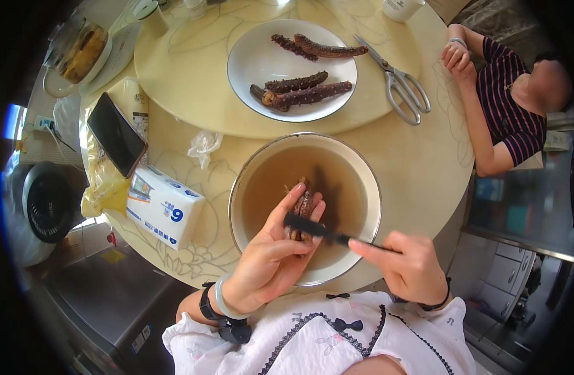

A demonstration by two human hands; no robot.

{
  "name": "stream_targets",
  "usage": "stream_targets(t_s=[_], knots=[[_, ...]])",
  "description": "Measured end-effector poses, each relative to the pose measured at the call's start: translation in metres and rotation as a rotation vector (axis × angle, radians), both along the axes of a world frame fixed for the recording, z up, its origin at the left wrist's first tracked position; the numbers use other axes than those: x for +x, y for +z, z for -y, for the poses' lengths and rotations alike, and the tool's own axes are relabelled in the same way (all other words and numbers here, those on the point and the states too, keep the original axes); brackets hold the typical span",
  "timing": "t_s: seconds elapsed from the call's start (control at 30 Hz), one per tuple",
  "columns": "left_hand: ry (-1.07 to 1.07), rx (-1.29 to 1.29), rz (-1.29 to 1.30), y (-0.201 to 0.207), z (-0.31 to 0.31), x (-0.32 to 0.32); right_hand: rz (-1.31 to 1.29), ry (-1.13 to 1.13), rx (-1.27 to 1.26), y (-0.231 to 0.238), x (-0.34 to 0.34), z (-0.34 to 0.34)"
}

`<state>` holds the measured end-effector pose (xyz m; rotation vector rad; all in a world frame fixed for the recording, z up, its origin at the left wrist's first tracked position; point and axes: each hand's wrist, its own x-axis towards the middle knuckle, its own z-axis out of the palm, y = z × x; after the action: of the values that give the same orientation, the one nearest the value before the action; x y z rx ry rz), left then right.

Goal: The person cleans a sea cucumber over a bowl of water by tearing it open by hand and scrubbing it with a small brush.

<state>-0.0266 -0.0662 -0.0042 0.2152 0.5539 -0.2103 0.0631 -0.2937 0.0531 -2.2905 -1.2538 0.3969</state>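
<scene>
In the left hand, a knobbly, reddish-brown sea cucumber is gripped between curled fingers and thumb, above a deep round basin. The basin is smooth and cream-walled, with a thin dark rim, and is partly filled with cloudy brown water. A slim black tool is clasped in the right hand; its broader end is laid across the sea cucumber, though whether it is bristled cannot be told. The two hands are held apart, bridged only by the tool.

Beyond the basin, more sea cucumbers, elongated and studded with small bumps, are laid on a glossy white plate. It is carried by a raised round turntable, with grey metal scissors set just beside it, their loop handles spread. To the left, crumpled clear plastic, a soft, boxy tissue pack and a flat, dark-glassed phone are seen on the pale yellow bench, which is patterned with fine flower outlines
</scene>
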Motion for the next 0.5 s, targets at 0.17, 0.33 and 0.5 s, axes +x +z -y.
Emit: stream_targets(t_s=[0.17, 0.33, 0.5], knots=[[0.003, 0.015, -0.015, -0.003, 0.003, -0.001, 0.115, -0.032, -0.022, -0.014, 0.006, -0.001], [0.028, 0.032, 0.036, -0.005, 0.001, -0.003, -0.013, 0.068, 0.001, -0.002, 0.001, 0.003], [0.042, 0.061, 0.042, -0.004, 0.002, 0.002, 0.118, 0.027, 0.035, -0.017, 0.008, 0.0]])
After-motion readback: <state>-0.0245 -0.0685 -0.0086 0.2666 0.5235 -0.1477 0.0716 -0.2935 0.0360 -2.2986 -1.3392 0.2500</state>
